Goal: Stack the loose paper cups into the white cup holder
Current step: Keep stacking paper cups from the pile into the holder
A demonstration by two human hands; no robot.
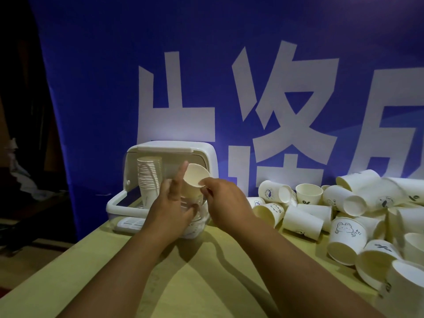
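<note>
**One cup pinched at the mouth of the holder**

The right hand (226, 200) pinches a paper cup (196, 177) by its rim between thumb and fingertips. The cup is tilted, its open mouth turned toward the camera, and it sits just in front of the open face of the white cup holder (212, 161).

The left hand (171, 203) is spread, not gripping. Its index finger points straight up beside the cup's left edge and its thumb reaches out to the right, below the cup. Whether its palm touches anything behind it cannot be told.

Inside the holder, on its left side, stands a tall nested stack of cups (149, 177), upright and close to the wall. The holder rests at the far edge of a pale yellow-green table (206, 271).

To the right lies a heap of loose cups (344, 203), most of them on their sides and touching one another (one near the front carries a small bear drawing (346, 231)).

Behind everything hangs a blue banner (114, 76) with large white characters.
</note>
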